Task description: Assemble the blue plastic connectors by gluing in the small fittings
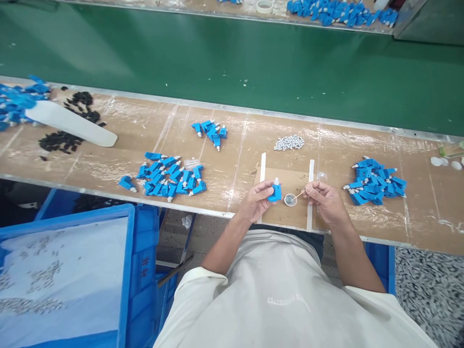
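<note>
A blue plastic part with a white tip pointing up is held between the fingers of my left hand. My right hand pinches a thin wooden stick, whose lower end is in a small round cup of dark liquid. The cup stands between my hands on a brown cardboard sheet, with white tape strips at its left and right edges. Beyond it lies a small pile of light grey pieces.
Blue parts lie in piles at the right, left of centre and farther back. A white bottle lies near black pieces. A blue crate stands lower left. A green belt runs behind the table.
</note>
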`<state>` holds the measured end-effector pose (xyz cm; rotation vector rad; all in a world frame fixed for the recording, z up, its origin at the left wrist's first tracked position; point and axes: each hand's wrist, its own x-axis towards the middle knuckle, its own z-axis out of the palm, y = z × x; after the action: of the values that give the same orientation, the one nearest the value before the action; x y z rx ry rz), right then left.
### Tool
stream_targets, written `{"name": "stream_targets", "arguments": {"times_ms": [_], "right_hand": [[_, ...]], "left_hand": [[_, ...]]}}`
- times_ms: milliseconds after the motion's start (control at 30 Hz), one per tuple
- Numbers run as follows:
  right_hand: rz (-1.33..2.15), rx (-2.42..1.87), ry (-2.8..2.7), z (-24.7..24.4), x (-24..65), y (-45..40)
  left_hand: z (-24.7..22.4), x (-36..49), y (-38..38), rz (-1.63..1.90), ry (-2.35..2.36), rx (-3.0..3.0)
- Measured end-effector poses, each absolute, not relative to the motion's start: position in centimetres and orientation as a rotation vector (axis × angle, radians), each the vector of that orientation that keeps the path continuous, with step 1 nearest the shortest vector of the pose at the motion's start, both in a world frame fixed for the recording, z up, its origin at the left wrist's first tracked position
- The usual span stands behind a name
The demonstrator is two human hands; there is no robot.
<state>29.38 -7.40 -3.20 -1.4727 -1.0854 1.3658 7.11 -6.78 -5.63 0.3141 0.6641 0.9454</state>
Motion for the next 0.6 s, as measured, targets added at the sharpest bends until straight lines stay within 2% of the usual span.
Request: {"name": "stream_targets", "arguments": {"times_ms": [167,600], "right_hand": [[1.377,-1.359,-1.0,-1.9,29.3,-7.5],[0.499,-1.362,-1.535,1.5,27.1,-10.4]], "left_hand": [[-5.2,8.2,-7.1,0.851,0.655,0.318],[-4.8,9.2,-7.4,0.738,0.59,0.35]]}}
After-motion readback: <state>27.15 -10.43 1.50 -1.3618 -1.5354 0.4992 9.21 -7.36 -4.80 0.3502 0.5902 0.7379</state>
